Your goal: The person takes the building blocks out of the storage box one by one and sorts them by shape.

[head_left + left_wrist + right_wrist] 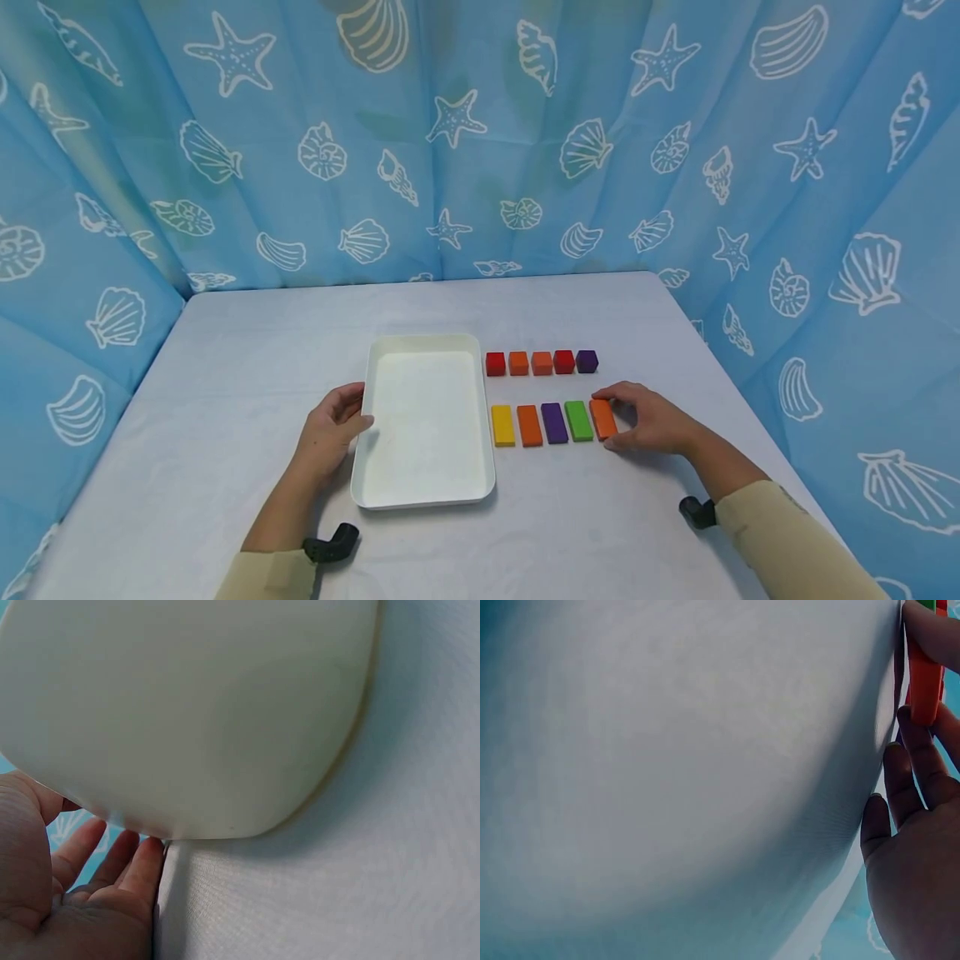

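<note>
A white rectangular tray (431, 417) lies on the table, and nothing is in it. At its left side my left hand (330, 432) holds the edge, thumb at the rim and fingers along the outer wall. Right of the tray, rectangular blocks stand in a row: a yellow block (503, 426), an orange one, a purple block (554, 423), a green block (578, 421) and the rightmost orange block (602, 419). My right hand (656, 421) pinches that last orange block end to end between thumb and fingers; the right wrist view shows the block (925, 682) between them.
Behind the rectangular blocks runs a row of small cubes, among them a red cube (495, 364), an orange cube (518, 363) and a purple cube (587, 361). A white cloth (247, 367) covers the table. Blue curtains (480, 183) with shell prints hang around its back and sides.
</note>
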